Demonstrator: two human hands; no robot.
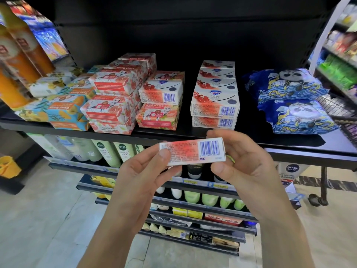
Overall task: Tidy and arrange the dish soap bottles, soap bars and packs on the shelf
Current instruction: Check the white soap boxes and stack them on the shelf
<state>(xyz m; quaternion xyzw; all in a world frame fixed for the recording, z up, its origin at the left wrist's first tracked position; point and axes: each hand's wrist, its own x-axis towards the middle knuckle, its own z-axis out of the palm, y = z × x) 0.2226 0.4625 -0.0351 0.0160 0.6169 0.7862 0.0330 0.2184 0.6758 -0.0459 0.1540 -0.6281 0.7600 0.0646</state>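
Note:
A white and red soap box [192, 151] with a blue barcode is held in front of the black shelf's [251, 138] front edge. My left hand [146, 171] grips its left end and my right hand [241, 161] grips its right end. On the shelf behind stands a stack of matching soap boxes [215, 97]. One more such box [161, 91] lies on a floral soap pack [157, 118]. To the left are piled floral soap packs [114, 97] and blue-and-yellow packs [63, 111]. Orange dish soap bottles [17, 60] stand at far left.
Two blue panda-print packs [291, 101] lie stacked at the shelf's right. Lower shelves [173, 184] hold bottles and tubes. A wire cart [340, 113] stands at the right. A yellow bucket [8, 166] sits on the floor at left.

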